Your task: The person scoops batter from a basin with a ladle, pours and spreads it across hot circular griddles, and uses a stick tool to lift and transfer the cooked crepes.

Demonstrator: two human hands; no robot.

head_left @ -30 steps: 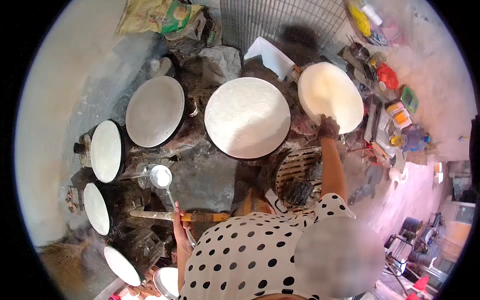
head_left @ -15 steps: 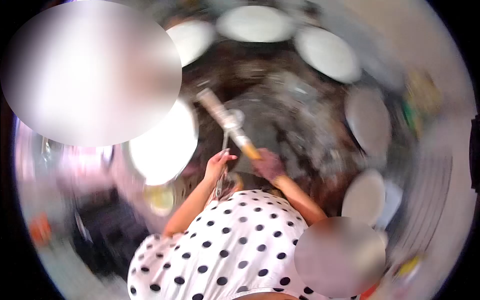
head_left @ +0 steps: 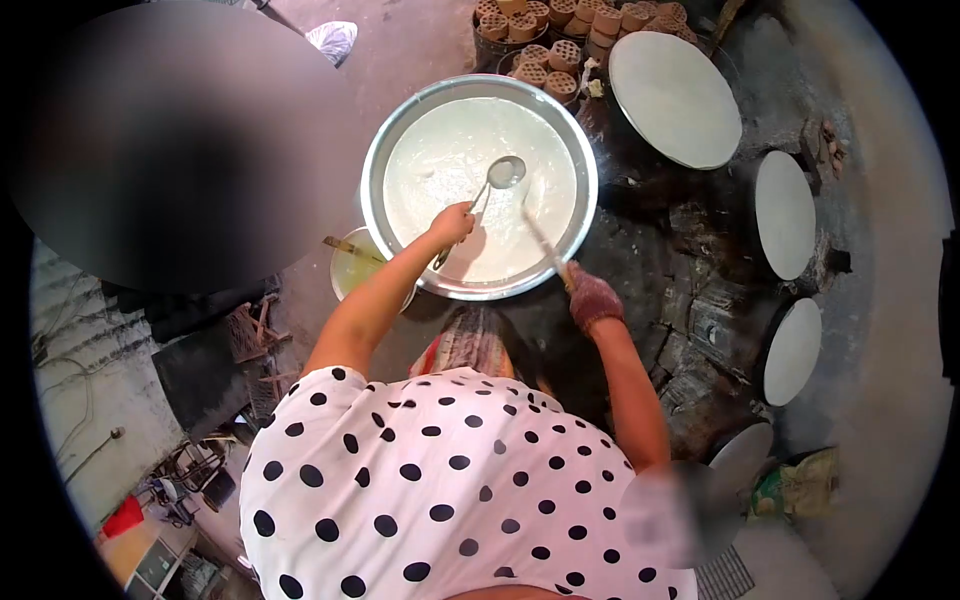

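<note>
A wide metal basin [head_left: 375, 175] of white batter-like liquid stands in front of me. My left hand [head_left: 453, 224], bare, is closed round the handle of a metal ladle [head_left: 507, 172], whose bowl is over the liquid. At the basin's lower right rim, my right hand [head_left: 596, 299], in a dark reddish glove, grips a long flat spatula [head_left: 545, 240]. Its far end reaches over or into the liquid; the exact contact is unclear. Beside the basin at the lower left, a bucket [head_left: 347, 272] of yellowish liquid has a flat stick across its rim.
Round pale griddles [head_left: 676, 100] curve down the right side on dark stoves. Stacked perforated clay-coloured briquettes [head_left: 532, 73] are behind the basin. A wire rack [head_left: 245, 333] and assorted equipment are at the left. A sack [head_left: 808, 484] lies at the lower right.
The view has swung from the griddles to the basin. My right hand first reached to a griddle, then took the spatula; now both utensils are over the basin.
</note>
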